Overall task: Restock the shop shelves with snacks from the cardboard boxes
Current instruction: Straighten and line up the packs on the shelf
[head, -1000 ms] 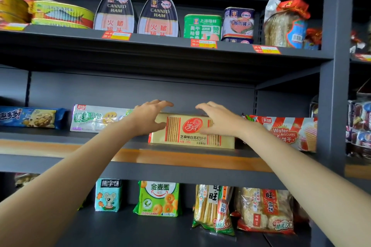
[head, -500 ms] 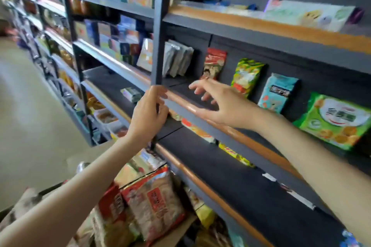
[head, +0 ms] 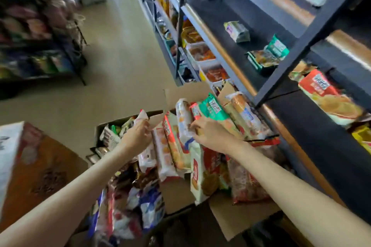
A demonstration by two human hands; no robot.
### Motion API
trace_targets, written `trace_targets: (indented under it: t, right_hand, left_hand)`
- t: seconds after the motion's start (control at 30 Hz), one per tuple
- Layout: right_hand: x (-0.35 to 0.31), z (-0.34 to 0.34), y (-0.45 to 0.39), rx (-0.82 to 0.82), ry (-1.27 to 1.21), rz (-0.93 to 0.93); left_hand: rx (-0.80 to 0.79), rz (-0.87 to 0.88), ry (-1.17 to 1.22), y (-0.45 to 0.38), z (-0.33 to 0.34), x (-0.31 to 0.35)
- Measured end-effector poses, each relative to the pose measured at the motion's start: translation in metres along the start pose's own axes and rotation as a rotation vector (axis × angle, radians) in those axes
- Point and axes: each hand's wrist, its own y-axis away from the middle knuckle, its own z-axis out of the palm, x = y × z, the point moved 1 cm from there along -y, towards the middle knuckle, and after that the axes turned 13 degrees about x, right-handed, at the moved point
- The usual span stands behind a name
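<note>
By my right hand (head: pixel 208 136) I see a green pack (head: pixel 213 109) and a white pack (head: pixel 183 118) with orange biscuit prints. At my left hand (head: pixel 136 136) there's a white-and-red pack (head: pixel 140 116). The box (head: pixel 186 91) is brown, the shelf (head: pixel 313 130) black with an orange edge, the floor (head: pixel 124 50) beige.

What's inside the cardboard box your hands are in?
The cardboard box holds upright biscuit packets; left hand and right hand reach among them. Lower layers are covered.
</note>
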Motion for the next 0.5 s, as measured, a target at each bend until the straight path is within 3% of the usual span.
trace_targets:
  t: [0.13, 0.27, 0.37, 0.5]
  right_hand:
    - [-0.036, 0.082, -0.042, -0.212, -0.094, -0.055]
    - [-0.056, 0.163, -0.064, -0.351, -0.158, 0.179]
    - [-0.064, 0.201, -0.068, -0.250, -0.020, 0.299]
    - [-0.078, 0.224, -0.063, -0.130, 0.117, 0.293]
  left_hand:
    - [-0.033, -0.145, -0.028, 0.010, 0.004, -0.043]
    - [-0.066, -0.264, -0.039, 0.016, 0.012, -0.080]
    - [-0.075, -0.363, -0.008, 0.017, 0.015, -0.102]
    - [-0.067, -0.414, 0.051, 0.021, 0.014, -0.118]
